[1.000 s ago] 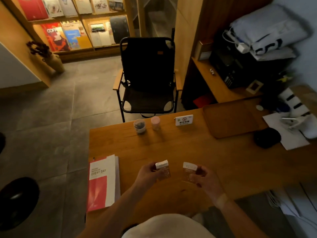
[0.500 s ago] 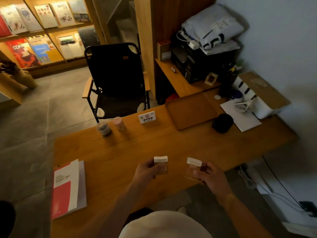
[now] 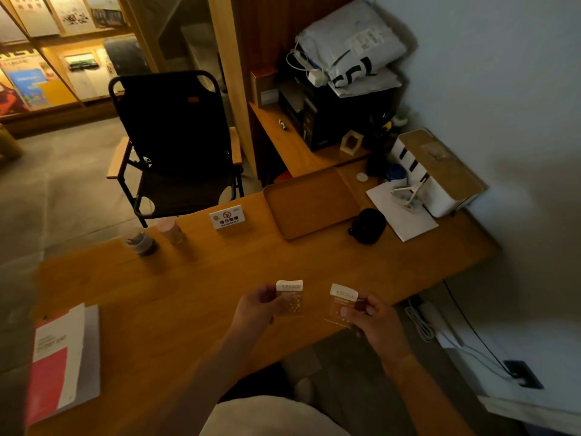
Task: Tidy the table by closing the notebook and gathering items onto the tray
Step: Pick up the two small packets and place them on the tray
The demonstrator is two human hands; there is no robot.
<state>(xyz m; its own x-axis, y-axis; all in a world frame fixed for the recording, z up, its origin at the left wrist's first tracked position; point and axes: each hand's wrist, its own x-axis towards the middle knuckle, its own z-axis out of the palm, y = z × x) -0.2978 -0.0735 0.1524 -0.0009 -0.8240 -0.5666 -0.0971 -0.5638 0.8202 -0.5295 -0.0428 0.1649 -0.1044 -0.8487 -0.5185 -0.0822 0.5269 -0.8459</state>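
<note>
Tray (image 3: 309,202): bare, at far right of table (image 3: 201,287), well apart from both hands.

Left hand (image 3: 256,306): fingers and thumb pinching a clear sign (image 3: 290,298) by its left edge; white label strip at top, sign held upright above table surface.

Right hand (image 3: 375,319): fingers curled round a second clear sign (image 3: 342,305), tilted slightly left, held just beside the first, not touching it.

Change since one second ago: grips and spacing of both signs unaltered; view swung right, so tray shifted from upper right toward centre of frame, and notebook (image 3: 63,360) slid toward lower left corner. Judged meaning: attention turning to tray as drop point; carry of both signs toward it likely the step in hand.

Notebook: closed, red-and-white cover up, at near left table edge. Closing step judged done.

Not yet gathered, judged candidates: small cup (image 3: 140,242), pink-lidded jar (image 3: 171,231) just beside it, no-smoking sign (image 3: 227,217) near tray's left edge, black round object (image 3: 367,226) just right of tray.

Caution: clear signs thin and smooth; risk of slipping or sliding on release.
</note>
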